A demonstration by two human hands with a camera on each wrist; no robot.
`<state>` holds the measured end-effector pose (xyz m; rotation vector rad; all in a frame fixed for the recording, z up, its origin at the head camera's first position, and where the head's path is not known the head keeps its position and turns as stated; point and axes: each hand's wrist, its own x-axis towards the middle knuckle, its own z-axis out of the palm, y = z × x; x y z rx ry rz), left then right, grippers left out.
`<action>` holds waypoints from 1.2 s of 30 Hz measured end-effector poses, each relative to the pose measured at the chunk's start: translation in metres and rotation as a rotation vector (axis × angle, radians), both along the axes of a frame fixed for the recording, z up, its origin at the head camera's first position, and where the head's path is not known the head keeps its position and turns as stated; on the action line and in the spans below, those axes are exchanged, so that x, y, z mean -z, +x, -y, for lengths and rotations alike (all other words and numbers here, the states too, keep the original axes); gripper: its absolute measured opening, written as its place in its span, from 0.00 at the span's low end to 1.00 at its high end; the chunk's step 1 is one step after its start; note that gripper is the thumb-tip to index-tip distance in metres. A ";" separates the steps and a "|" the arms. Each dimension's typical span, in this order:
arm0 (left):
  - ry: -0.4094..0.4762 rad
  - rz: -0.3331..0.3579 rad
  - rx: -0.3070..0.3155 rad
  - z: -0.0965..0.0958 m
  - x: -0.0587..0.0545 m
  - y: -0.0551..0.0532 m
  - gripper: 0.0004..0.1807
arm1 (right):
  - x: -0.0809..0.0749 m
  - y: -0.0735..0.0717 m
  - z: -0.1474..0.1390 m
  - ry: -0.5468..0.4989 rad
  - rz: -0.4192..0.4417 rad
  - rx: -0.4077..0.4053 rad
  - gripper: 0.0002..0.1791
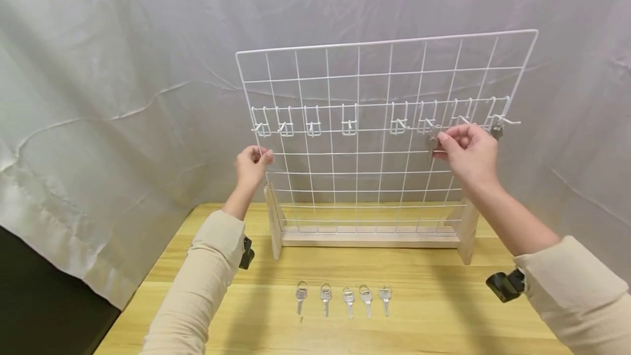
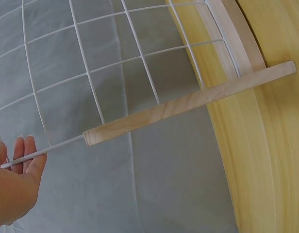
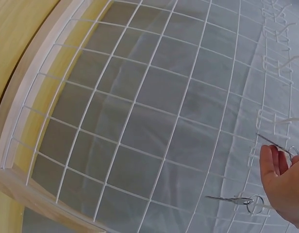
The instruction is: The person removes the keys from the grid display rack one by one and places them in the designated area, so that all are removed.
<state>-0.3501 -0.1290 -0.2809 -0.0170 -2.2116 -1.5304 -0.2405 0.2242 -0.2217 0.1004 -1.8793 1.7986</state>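
Note:
A white wire grid panel (image 1: 374,153) stands upright in a wooden base, with a row of white hooks (image 1: 349,126) across it. My left hand (image 1: 252,166) grips the panel's left edge wire, fingers curled round it in the left wrist view. At the right part of the hook row, my right hand (image 1: 470,152) pinches a key (image 1: 432,144) with a ring; in the right wrist view this key (image 3: 272,141) points away from the fingertips. Another key (image 3: 229,199) hangs by its ring from the rightmost hook, beside the right hand.
Several silver keys (image 1: 326,299) with rings lie in a row on the wooden table (image 1: 419,311), in front of the base (image 1: 370,241). A grey curtain (image 1: 148,70) surrounds the back and sides. Hooks stick out toward me from the grid.

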 end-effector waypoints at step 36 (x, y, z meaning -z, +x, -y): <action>0.007 -0.019 -0.007 -0.002 0.001 0.000 0.08 | 0.166 0.020 0.000 0.109 0.382 -0.071 0.08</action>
